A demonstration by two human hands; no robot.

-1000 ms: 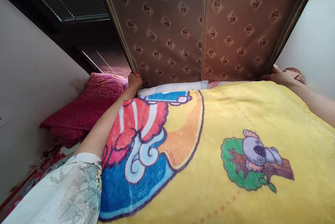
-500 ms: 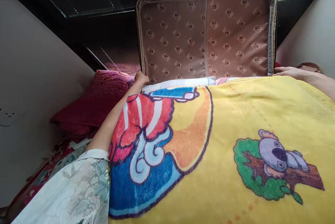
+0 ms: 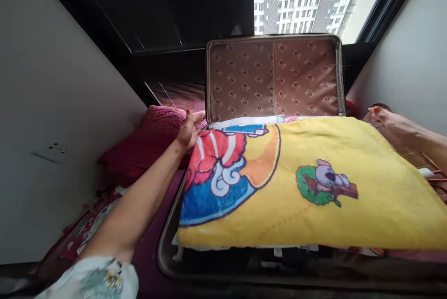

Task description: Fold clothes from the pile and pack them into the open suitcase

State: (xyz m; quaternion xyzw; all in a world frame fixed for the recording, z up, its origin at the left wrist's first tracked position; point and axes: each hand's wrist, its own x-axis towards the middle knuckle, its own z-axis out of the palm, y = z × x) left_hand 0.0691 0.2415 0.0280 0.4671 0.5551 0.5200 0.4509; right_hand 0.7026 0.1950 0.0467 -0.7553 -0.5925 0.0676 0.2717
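A folded yellow fleece blanket (image 3: 279,224) with a koala and a red-and-blue print lies over the packed base of an open suitcase (image 3: 171,243). The suitcase's brown patterned lid (image 3: 244,75) stands upright behind it. By the blanket's far left corner is my left hand (image 3: 189,130), thumb raised and fingers apart, gripping nothing. My right hand (image 3: 391,124) hovers past the blanket's far right edge, thumb up, its fingers loosely extended and partly hidden. Striped and white cloth (image 3: 251,119) peeks out between blanket and lid.
Pink and red pillows (image 3: 150,145) are piled at the left on a purple sheet (image 3: 157,234). A wall socket (image 3: 56,147) is on the left wall. Dark window blinds (image 3: 167,5) hang behind the lid. At the right edge are red cables (image 3: 436,179).
Both hands have come away from the blanket's far corners and lifted slightly. The view has drawn back and tilted up, revealing the suitcase's near rim and more of the window.
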